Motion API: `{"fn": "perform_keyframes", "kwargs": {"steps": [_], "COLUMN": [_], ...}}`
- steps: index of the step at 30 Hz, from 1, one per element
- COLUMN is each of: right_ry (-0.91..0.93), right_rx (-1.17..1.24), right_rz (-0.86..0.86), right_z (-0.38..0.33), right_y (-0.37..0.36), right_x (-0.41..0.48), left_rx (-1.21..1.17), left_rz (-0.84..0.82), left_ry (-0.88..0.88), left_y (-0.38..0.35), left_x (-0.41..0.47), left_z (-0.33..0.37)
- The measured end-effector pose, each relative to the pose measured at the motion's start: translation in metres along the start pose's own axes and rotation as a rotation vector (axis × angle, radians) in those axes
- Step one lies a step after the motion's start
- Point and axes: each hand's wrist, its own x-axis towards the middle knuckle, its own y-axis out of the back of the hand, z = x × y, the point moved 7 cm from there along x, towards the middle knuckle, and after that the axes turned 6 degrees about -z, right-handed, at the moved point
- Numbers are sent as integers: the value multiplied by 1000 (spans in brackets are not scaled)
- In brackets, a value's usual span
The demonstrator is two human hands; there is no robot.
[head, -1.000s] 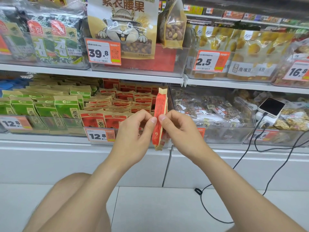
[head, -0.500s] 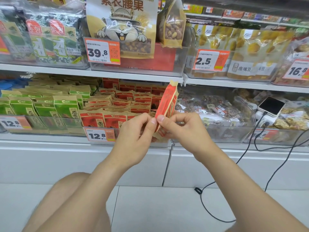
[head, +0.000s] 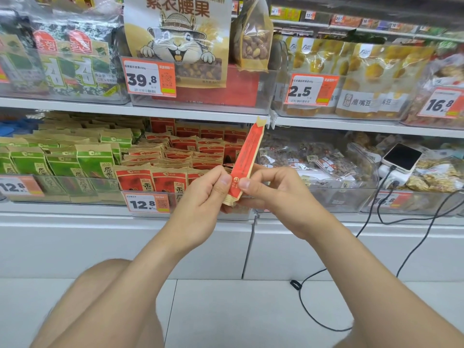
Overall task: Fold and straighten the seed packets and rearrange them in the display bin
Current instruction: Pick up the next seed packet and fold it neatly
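Seed packet [head: 244,162] stands edge-on before the display bin [head: 150,216], its lower end pinched between fingers of the left hand [head: 200,197] and right hand [head: 271,194] — the person should slide that pinch upward evenly, flattening the fold.

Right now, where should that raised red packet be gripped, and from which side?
By its lower end, pinching the flat faces from both sides, as the left hand and right hand do. The red packet stands edge-on, top leaning right, upper part free.
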Motion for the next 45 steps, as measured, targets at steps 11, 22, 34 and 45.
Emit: {"fn": "perform_keyframes", "kwargs": {"steps": [11,22,34,45], "right_ry": [21,30,1,2], "right_rx": [-148,-229,-555,-111], "right_rz": [-32,-146,95,343], "right_z": [-5,0,-7,-10], "right_y": [-3,-4,-8,23], "right_x": [-2,1,-3,-8], "left_rx": [95,153,-34,-225], "left_rz": [21,11,266,70], "left_ry": [-49,-37,131,230], "left_y": [4,1,18,9], "left_x": [-2,-2,-7,-5], "left_z": [-1,1,-7,-18]}}
